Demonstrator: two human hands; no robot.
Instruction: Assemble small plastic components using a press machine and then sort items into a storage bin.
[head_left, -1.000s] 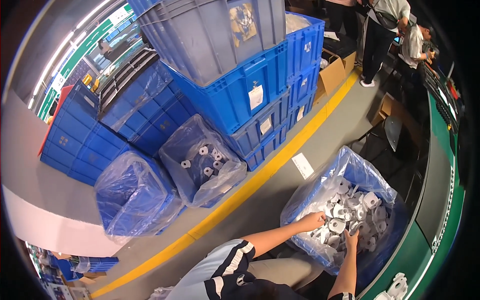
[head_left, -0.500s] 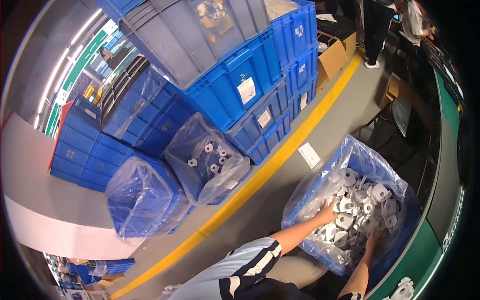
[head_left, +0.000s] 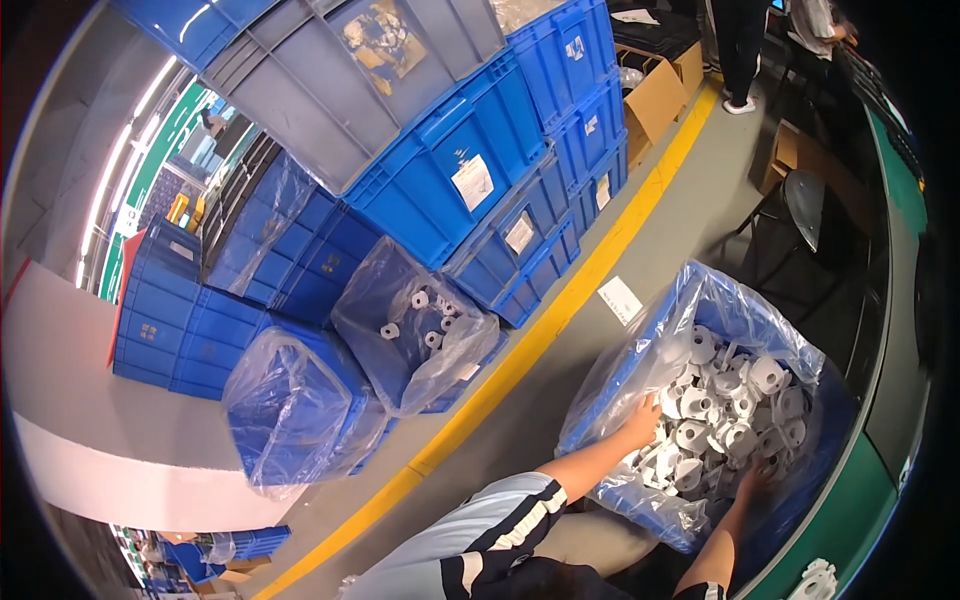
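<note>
A blue bin lined with clear plastic holds a heap of white plastic fittings with round holes and flanges. Reaching in from the near left, my left hand is at the heap's left side, fingers extended and apart beside the fittings, with nothing seen gripped. Deeper toward the bin's shaded near right side, my right hand touches the heap's edge. Shadow and the fittings hide its fingertips, so its grip does not show.
Left of a yellow floor line stand a lined bin with a few fittings, another lined bin, and tall stacks of blue crates. A green-topped bench runs along the right. Beyond the bin is a dark chair.
My left hand has drawn back slightly left from the fittings. My right hand has shifted a little right along the heap. The view has tilted slightly.
</note>
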